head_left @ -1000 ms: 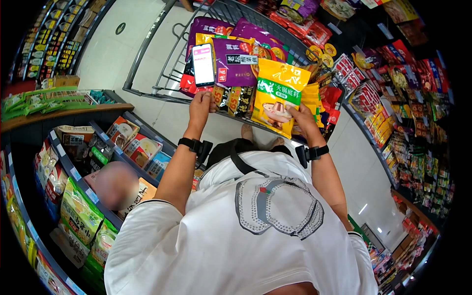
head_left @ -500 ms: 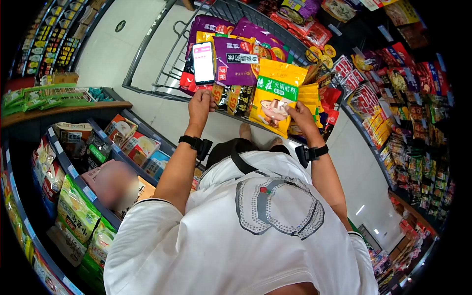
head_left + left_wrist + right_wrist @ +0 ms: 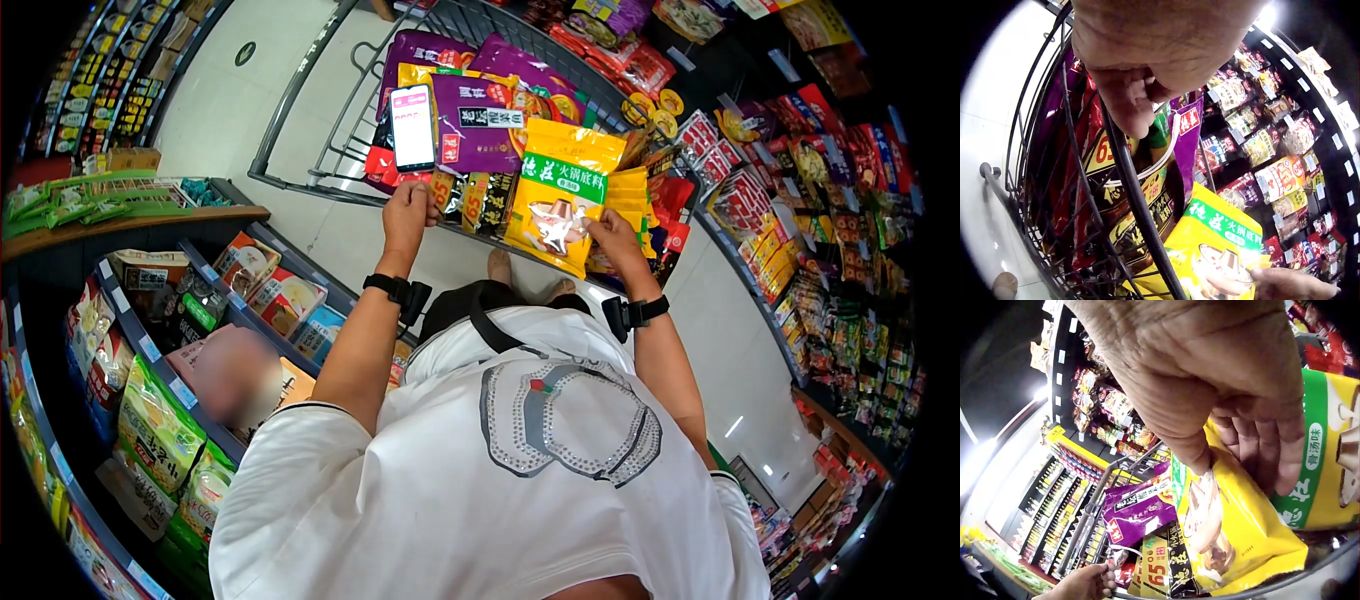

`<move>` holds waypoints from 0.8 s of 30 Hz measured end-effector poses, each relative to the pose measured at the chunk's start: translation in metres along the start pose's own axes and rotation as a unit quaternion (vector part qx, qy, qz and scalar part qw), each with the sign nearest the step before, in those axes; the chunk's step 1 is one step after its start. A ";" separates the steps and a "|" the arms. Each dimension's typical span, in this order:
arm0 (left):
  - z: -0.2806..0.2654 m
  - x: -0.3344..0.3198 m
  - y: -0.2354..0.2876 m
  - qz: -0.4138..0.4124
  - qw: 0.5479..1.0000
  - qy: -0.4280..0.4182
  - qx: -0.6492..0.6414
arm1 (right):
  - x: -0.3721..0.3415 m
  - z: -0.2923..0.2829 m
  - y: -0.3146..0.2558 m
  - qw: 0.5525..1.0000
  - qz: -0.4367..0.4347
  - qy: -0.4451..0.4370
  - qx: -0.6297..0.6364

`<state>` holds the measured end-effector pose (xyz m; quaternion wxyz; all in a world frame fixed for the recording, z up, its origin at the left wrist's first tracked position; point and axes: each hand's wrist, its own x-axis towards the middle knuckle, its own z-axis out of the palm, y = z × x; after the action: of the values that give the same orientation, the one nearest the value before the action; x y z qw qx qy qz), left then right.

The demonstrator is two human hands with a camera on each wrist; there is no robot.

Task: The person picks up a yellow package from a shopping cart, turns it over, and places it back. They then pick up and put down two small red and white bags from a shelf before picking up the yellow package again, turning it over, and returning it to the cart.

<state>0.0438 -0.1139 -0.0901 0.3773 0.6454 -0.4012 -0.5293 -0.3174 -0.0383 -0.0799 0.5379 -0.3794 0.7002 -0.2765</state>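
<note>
My right hand (image 3: 618, 245) pinches the right edge of a yellow packet of hotpot base (image 3: 562, 178) with a green band, held over the near side of a shopping cart (image 3: 1137, 201). In the right wrist view the thumb presses the packet's front, and the fingers lie behind it near another yellow packet (image 3: 1325, 506). My left hand (image 3: 408, 215) is at the cart's near rim, fingers curled at the lower end of a phone (image 3: 414, 130) with a lit white screen. Across the left wrist view a thin white cord (image 3: 1163, 161) loops below those fingers.
Purple pouches (image 3: 480, 130) and black-and-gold packets (image 3: 488, 203) fill the cart, with red ones among them. A rack of hanging packets (image 3: 845, 220) stands at the right. Tiered shelves (image 3: 150, 345) with boxed and bagged goods are at the left. Pale floor tiles (image 3: 225, 115) show between.
The yellow packet has shifted slightly left and tipped, so its top looks foreshortened and glare falls on its printed pot. The left hand and phone hold nearly the same place.
</note>
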 end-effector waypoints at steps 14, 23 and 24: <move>0.000 -0.002 0.003 0.004 1.000 -0.005 0.000 | 0.001 -0.002 0.007 0.999 0.042 -0.015 0.012; -0.004 0.002 0.003 -0.017 0.999 -0.011 -0.051 | -0.005 -0.003 -0.003 0.997 0.077 -0.015 0.015; -0.006 0.003 0.004 -0.026 0.997 -0.012 -0.073 | -0.005 -0.004 -0.002 0.997 0.074 -0.013 0.016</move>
<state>0.0494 -0.1181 -0.0869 0.4045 0.6202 -0.3494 -0.5741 -0.3198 -0.0354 -0.0750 0.5720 -0.3213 0.7147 -0.2424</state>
